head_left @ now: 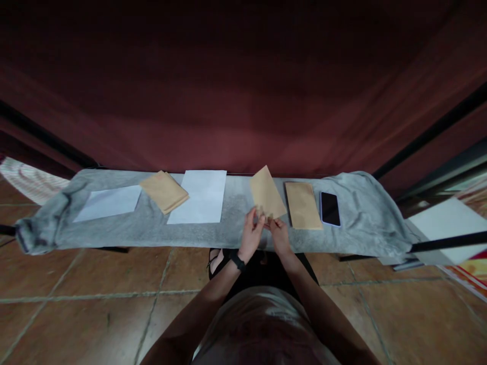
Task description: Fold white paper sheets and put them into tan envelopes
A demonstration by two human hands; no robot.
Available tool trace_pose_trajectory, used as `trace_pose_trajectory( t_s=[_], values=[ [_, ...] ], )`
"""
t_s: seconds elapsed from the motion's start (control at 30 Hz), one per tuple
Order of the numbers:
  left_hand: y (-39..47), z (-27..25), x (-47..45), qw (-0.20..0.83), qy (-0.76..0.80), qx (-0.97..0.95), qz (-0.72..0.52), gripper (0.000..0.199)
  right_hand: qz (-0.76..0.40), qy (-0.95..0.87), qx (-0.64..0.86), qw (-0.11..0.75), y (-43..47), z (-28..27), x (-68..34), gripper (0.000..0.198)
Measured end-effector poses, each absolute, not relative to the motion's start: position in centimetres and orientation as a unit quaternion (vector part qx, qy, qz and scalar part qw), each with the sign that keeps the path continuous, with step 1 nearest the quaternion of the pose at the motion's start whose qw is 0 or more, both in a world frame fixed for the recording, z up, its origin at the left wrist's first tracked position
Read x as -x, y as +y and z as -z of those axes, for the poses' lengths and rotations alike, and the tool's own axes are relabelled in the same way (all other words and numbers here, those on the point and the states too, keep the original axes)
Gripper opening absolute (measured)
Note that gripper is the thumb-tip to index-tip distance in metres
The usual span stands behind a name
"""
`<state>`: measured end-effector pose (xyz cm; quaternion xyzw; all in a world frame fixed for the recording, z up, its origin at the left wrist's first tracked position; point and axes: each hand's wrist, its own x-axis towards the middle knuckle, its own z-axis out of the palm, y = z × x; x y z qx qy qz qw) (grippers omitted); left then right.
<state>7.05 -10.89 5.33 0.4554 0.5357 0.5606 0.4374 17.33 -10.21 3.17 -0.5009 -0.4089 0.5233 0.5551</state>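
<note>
A brown paper piece (267, 191) is lying or hovering just beyond the fingertips of both hands; whether it is touching the cloth below, I cannot tell. The left hand (251, 235) and the right hand (279, 237) are pinching its near end side by side, their fingers closing on the paper and partly hiding that end. The piece is looking plain, matte and tan, roughly rectangular, and is slanting, with one far corner pointing away from the person. A black watch (238, 261) is circling the left wrist, nearer the person than the piece.

Right of the piece, a brown stack (303, 205) is lying near it, and a dark-screened phone (330, 208) is resting farther right. Left of it, a white sheet (205, 195) is lying flat, partly under a brown pile (163, 190); farther left, another white sheet (108, 203) is lying. A gray cloth-covered table (236, 208) is carrying everything around the piece.
</note>
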Motion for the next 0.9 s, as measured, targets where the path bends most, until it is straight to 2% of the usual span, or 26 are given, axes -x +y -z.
trace_pose_trajectory(
  t_s=[0.2,0.33,0.4,0.47,0.53,0.6,0.7,0.8,0.9],
  values=[
    [-9.8,-3.2,-5.9,0.539,0.547,-0.390,-0.508,0.056,-0.632,-0.296,0.460,0.550,-11.2,-2.5,-16.2,0.025],
    [-9.3,-2.6,-4.6,0.514,0.590,-0.422,-0.458,0.060,-0.701,-0.299,0.458,0.458,-12.1,-2.4,-17.2,0.025],
    [-9.2,-2.7,-4.0,0.511,0.607,-0.439,-0.421,0.062,-0.700,-0.340,0.478,0.409,-12.6,-2.5,-18.2,0.029],
    [-9.2,-3.0,-3.6,0.503,0.629,-0.460,-0.374,0.064,-0.618,-0.433,0.529,0.388,-13.1,-2.6,-19.4,0.033],
    [-9.4,-3.3,-3.3,0.459,0.663,-0.501,-0.315,0.066,-0.488,-0.544,0.567,0.380,-13.6,-2.6,-20.4,0.034],
    [-9.8,-3.7,-3.1,0.366,0.703,-0.556,-0.252,0.068,-0.355,-0.659,0.556,0.361,-14.0,-2.4,-21.2,0.035],
    [-10.5,-4.0,-2.9,0.174,0.729,-0.638,-0.179,0.061,-0.169,-0.798,0.505,0.281,-14.3,-1.7,-21.9,0.044],
    [-10.3,-3.7,-3.0,0.054,0.667,-0.726,-0.162,0.051,-0.077,-0.833,0.493,0.240,-14.3,-0.9,-22.0,0.048],
    [-8.6,-2.7,-3.7,0.033,0.571,-0.807,-0.148,0.051,-0.050,-0.834,0.496,0.235,-14.2,-0.5,-21.9,0.048]
  ],
)
